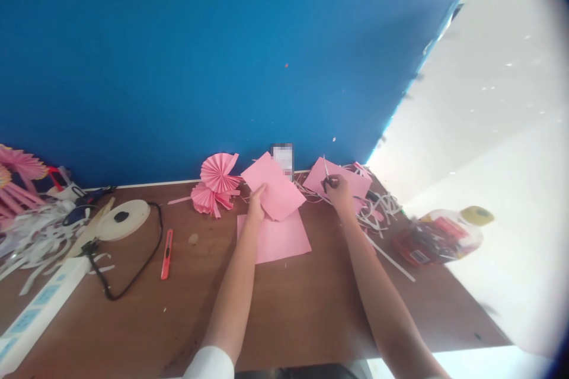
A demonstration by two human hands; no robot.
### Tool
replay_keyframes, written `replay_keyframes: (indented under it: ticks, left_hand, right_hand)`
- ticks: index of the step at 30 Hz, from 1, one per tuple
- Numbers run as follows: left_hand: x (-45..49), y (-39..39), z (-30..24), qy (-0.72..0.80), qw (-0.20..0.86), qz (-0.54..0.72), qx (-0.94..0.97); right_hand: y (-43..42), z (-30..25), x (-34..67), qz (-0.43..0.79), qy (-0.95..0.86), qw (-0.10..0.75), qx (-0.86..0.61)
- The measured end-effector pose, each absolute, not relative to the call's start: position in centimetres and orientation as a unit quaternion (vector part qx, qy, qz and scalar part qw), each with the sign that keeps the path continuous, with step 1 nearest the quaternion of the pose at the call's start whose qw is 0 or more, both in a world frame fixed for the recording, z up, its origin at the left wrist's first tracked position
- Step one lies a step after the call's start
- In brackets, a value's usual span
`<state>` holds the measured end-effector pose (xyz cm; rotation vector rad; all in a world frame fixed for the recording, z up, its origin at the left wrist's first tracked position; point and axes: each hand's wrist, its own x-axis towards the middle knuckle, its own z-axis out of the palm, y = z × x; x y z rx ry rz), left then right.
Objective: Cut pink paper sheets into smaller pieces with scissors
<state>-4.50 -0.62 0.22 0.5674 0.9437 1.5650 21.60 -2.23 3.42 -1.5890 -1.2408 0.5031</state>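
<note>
My left hand (257, 201) grips the left edge of a square pink sheet of paper (274, 188), tilted above the table. Beneath it, another pink sheet (284, 240) lies flat on the brown tabletop. To the right, my right hand (338, 190) is closed around a pair of scissors (326, 173), whose blades point away from me. Under the scissors is a further piece of pink paper (360, 182) at the back of the table. Two folded pink paper fans (220, 173) rest against the blue wall, left of my left hand.
A red box cutter (166, 254) lies left of my left arm. Farther left are a white power strip (44, 311), a round cream disc (123, 219), a black cable (133, 277) and white paper strips (42, 237). At the right edge stands a bottle with a yellow cap (476, 215).
</note>
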Motion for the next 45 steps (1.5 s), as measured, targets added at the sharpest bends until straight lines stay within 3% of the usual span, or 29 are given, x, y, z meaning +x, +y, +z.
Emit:
replay_keyframes:
  ticks: [3, 8, 11, 14, 23, 29, 34, 40, 45]
  left_hand:
    - [-4.6, -0.6, 0.3, 0.401, 0.562, 0.679, 0.249]
    - [-4.5, -0.6, 0.0, 0.404, 0.537, 0.675, 0.305]
    - [-4.3, -0.8, -0.1, 0.402, 0.558, 0.649, 0.325]
    - [-4.1, -1.0, 0.0, 0.398, 0.569, 0.624, 0.359]
    - [-4.0, -1.2, 1.3, 0.371, 0.582, 0.619, 0.375]
    - [-4.9, -0.7, 1.6, 0.337, 0.604, 0.664, 0.284]
    - [-5.3, -0.6, 1.5, 0.269, 0.642, 0.684, 0.217]
    - [-5.7, -0.9, 1.5, 0.234, 0.639, 0.708, 0.188]
    - [-5.8, -0.7, 1.1, 0.179, 0.622, 0.739, 0.189]
  right_hand:
    - [-2.3, 3.1, 22.4, 0.149, -0.499, 0.482, -0.704]
    - [-3.2, 5.1, 20.9, 0.368, -0.482, 0.558, -0.566]
    - [-3.7, 6.2, 19.2, 0.467, -0.493, 0.554, -0.482]
    - [-3.6, 5.8, 17.2, 0.491, -0.522, 0.527, -0.457]
    - [-3.2, 5.1, 16.5, 0.407, -0.567, 0.517, -0.496]
    - [-3.0, 6.4, 23.0, 0.213, -0.484, 0.57, -0.629]
    - [-3.5, 5.7, 27.5, 0.022, -0.38, 0.555, -0.74]
    - [-4.4, 5.3, 29.3, -0.047, -0.301, 0.511, -0.803]
    - [-5.2, 6.9, 27.8, -0.154, -0.364, 0.5, -0.77]
